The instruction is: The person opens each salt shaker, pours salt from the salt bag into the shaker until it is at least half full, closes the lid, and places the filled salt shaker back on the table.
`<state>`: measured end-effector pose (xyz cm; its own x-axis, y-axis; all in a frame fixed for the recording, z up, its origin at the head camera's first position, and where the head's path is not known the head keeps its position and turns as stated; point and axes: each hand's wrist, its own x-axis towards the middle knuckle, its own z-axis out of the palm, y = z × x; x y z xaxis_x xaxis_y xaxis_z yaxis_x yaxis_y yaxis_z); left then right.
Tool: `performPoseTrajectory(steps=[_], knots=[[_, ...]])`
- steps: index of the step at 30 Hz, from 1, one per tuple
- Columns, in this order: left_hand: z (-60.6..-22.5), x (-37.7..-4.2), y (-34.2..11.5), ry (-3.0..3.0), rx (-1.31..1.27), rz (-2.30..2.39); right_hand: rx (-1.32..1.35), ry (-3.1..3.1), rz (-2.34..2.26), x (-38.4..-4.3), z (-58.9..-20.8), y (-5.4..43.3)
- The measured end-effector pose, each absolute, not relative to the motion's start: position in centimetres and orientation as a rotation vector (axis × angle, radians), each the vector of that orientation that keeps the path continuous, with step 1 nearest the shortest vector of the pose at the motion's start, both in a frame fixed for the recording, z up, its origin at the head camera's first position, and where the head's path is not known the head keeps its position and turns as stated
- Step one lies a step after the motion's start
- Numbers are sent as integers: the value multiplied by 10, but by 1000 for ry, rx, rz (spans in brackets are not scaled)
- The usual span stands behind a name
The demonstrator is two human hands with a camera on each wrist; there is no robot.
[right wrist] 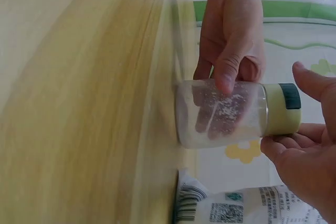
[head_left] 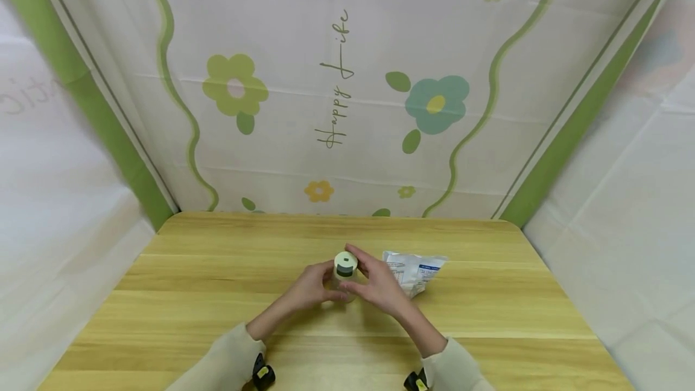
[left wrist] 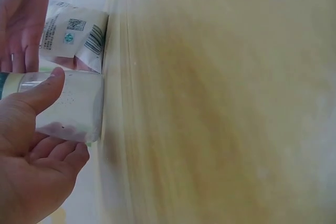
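Clear white-flecked jar (right wrist: 220, 116), cream cap (right wrist: 277, 121) green-patched, in left grip (head_left: 312, 286), right grip (head_left: 381, 287) wide at cap

Room leftward along the tabletop (head_left: 190, 300), a bag (head_left: 417, 271) (upright obstacle) right of the jar (right wrist: 247, 119).

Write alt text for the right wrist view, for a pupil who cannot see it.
A left hand grips a clear jar showing white specks, while the right hand has its fingers at the pale yellow lid, thumb apart. The picture is turned sideways: a wooden table fills the left, and a printed white packet shows along the bottom edge.
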<state>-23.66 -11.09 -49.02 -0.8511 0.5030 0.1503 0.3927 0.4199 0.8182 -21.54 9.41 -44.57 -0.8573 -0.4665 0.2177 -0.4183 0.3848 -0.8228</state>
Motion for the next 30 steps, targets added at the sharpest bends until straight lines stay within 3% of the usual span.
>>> performPoseTrajectory(steps=[30], knots=[[-487, -228, -124, 2592, 798, 1343, -731, 2640, -1689, -211, -460, 73]])
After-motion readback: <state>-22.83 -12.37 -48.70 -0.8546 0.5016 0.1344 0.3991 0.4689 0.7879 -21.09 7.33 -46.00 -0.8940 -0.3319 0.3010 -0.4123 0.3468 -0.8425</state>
